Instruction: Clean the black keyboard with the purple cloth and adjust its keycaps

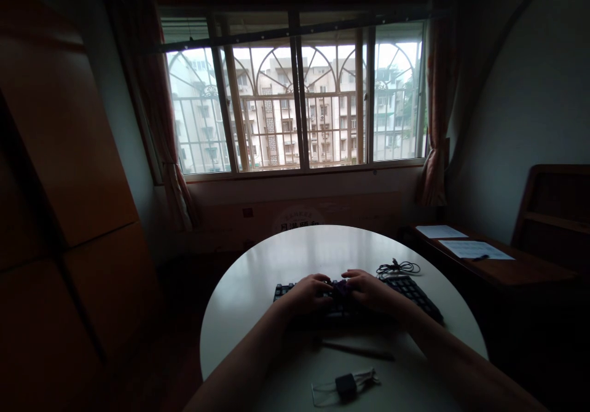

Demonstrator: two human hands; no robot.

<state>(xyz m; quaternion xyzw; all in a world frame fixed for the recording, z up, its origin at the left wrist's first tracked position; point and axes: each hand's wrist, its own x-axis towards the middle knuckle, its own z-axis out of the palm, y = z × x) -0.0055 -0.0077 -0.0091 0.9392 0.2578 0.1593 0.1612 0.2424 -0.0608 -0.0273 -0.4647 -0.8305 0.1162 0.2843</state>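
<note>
A black keyboard (415, 296) lies across the white round table, its cable toward the far side. My left hand (310, 292) rests over its middle-left keys, fingers bent inward. Opposite it, my right hand (371, 290) is curled over the middle keys, the index finger bent toward the left hand. Between the fingertips is a small dark shape (340, 287); I cannot make out whether it is a loose part or part of the keyboard. Nearer me lie a slim brush-like tool (357, 349) and a keycap puller (345, 387) with a black body and wire loops.
The coiled black cable (399, 268) sits behind the keyboard on the table (244, 301). To the right, paper sheets (474, 249) and a dark pen lie on a low wooden surface (530, 270). A wooden cabinet (69, 154) stands left; barred windows face me.
</note>
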